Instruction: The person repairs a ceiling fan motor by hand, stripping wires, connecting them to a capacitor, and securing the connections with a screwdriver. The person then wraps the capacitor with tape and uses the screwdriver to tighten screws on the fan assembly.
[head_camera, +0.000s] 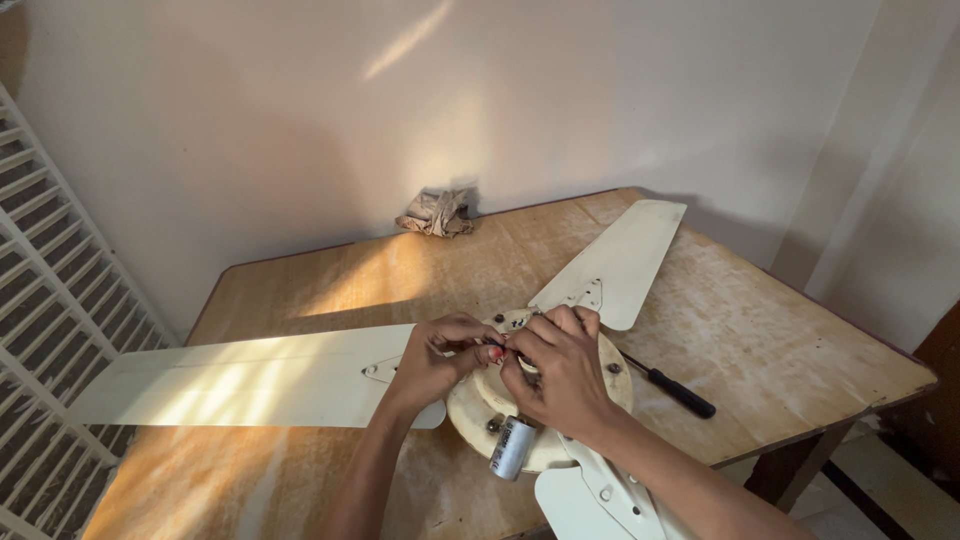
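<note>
Both hands meet over a cream ceiling fan lying on the wooden surface. Left hand and right hand pinch small wires at the hub, apparently mid-connection; steady fingertip work comes next.

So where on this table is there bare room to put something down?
Bare table lies between the long left blade and the crumpled rag, and along the right edge beyond the screwdriver. It is crowded at the fan hub, where both hands work.
</note>
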